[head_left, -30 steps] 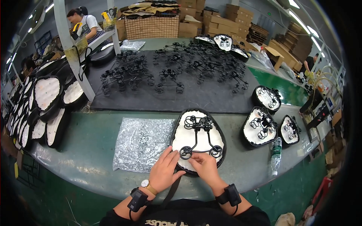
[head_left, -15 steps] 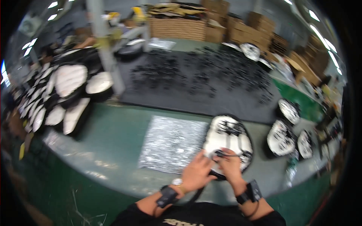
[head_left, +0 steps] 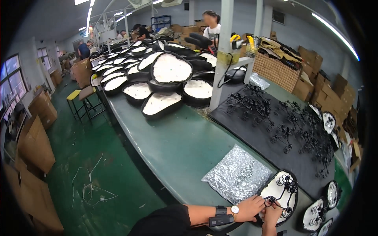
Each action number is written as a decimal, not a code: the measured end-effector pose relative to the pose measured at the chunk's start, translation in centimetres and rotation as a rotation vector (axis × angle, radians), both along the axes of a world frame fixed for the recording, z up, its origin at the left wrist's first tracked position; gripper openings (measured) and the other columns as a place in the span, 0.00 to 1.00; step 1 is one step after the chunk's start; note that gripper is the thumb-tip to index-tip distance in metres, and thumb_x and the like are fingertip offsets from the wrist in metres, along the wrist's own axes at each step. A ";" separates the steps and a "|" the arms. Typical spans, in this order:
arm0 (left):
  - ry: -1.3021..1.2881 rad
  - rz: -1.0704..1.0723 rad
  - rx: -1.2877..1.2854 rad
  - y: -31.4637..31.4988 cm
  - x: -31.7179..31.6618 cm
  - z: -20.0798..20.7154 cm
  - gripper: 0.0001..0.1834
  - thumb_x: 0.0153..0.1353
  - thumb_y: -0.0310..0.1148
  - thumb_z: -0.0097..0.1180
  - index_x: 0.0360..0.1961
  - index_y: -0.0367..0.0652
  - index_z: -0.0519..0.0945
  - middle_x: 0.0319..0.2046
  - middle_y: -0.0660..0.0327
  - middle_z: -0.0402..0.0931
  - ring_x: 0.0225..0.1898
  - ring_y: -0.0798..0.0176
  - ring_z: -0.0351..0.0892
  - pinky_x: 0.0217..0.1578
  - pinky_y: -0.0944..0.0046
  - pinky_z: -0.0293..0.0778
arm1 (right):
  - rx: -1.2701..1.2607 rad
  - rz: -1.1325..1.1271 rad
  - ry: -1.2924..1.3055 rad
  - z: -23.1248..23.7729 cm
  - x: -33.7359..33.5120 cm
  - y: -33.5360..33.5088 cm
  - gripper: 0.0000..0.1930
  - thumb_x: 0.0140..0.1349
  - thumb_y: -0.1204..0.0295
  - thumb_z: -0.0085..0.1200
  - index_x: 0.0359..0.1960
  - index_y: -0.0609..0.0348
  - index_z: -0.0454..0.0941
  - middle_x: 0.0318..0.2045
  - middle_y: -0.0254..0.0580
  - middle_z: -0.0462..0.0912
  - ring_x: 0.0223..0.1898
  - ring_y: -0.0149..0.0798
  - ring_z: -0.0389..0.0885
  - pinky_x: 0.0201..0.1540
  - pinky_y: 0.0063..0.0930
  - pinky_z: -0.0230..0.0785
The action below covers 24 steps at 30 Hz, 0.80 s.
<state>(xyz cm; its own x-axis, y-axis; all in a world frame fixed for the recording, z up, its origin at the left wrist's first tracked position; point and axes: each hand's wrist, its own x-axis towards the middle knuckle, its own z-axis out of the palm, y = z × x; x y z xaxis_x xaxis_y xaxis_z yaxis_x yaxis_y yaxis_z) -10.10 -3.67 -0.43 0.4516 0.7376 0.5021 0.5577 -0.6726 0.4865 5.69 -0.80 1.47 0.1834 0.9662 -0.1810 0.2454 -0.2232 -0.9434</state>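
On the green worktable (head_left: pixel 169 137), at the near right, lies an upturned saddle (head_left: pixel 284 200) with a black spring frame (head_left: pixel 290 186) over its white underside. The left hand (head_left: pixel 250 208) lies flattened at its left edge; the right hand (head_left: pixel 271 214) bunches its fingers beside a coil, though whether they pinch it cannot be told.

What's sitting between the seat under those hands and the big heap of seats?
In the head view, a clear plastic bag of small shiny pieces lies between that seat and the heap, with green tabletop beyond it.
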 end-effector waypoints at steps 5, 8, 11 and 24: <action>0.171 0.069 0.036 0.3 0.8 -0.6 0.38 0.41 0.49 0.75 0.47 0.33 0.77 0.46 0.56 0.70 0.53 0.53 0.67 0.59 0.58 0.64 | -0.008 0.045 0.026 -1.4 1.1 1.2 0.04 0.64 0.78 0.57 0.38 0.59 0.77 0.25 0.30 0.79 0.17 0.23 0.72 0.11 0.18 0.53; 0.134 0.107 0.058 0.3 1.4 -1.7 0.38 0.37 0.46 0.78 0.46 0.35 0.78 0.48 0.56 0.70 0.53 0.53 0.67 0.55 0.57 0.65 | -0.018 0.106 0.014 -4.4 4.0 2.2 0.12 0.61 0.73 0.61 0.46 0.61 0.79 0.28 0.36 0.80 0.22 0.32 0.77 0.15 0.27 0.62; 0.067 0.084 0.005 0.5 1.5 -2.2 0.36 0.36 0.46 0.78 0.44 0.36 0.78 0.48 0.56 0.71 0.54 0.53 0.67 0.56 0.59 0.65 | -0.044 0.239 0.103 -3.3 4.0 1.4 0.10 0.68 0.67 0.61 0.41 0.62 0.82 0.26 0.29 0.79 0.20 0.23 0.74 0.19 0.15 0.63; 0.156 0.110 0.174 0.4 0.6 -0.8 0.41 0.37 0.49 0.76 0.49 0.32 0.78 0.50 0.55 0.71 0.57 0.53 0.66 0.62 0.57 0.63 | 0.524 0.726 -1.112 1.4 5.0 -2.9 0.24 0.70 0.56 0.52 0.59 0.59 0.77 0.43 0.60 0.79 0.41 0.59 0.78 0.43 0.49 0.71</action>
<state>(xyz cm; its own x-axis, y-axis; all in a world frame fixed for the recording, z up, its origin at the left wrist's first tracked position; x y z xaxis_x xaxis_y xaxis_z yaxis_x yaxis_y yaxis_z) -9.50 -3.30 -1.23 0.4554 0.6953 0.5560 0.6911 -0.6698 0.2715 10.72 -3.74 2.88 -0.5651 0.8151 0.1275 0.8069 0.5783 -0.1209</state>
